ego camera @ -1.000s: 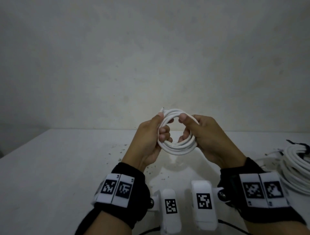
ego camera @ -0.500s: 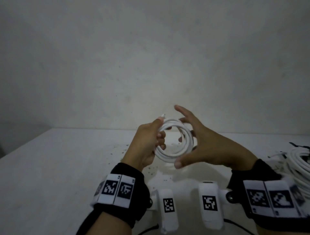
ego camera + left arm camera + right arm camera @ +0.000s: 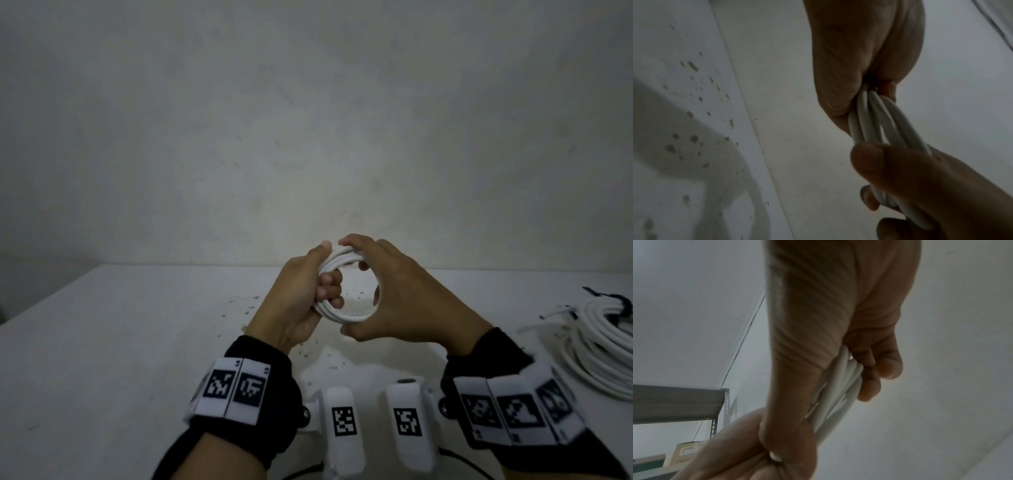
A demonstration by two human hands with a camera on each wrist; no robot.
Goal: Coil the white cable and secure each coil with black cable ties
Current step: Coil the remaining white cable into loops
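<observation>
A small coil of white cable (image 3: 346,317) is held upright above the table, between both hands. My left hand (image 3: 308,287) grips the coil's left side, thumb on top and fingers curled through the ring. My right hand (image 3: 387,287) wraps the right side, fingers hooked over the top and thumb under the bottom. In the left wrist view the cable strands (image 3: 875,123) run from the left hand (image 3: 859,56) into the right hand (image 3: 910,186). In the right wrist view the fingers (image 3: 885,363) curl over the cable (image 3: 838,394). No tie shows on this coil.
A larger bundle of white cable (image 3: 603,346) lies at the table's right edge with a black tie (image 3: 613,298) on it. The white table (image 3: 102,342) is speckled near the middle. A wall stands close behind. A metal shelf (image 3: 674,402) shows in the right wrist view.
Half a second ago the right hand had let go with fingers spread; now it has closed round the coil's right side again. The left hand kept its grip throughout.
</observation>
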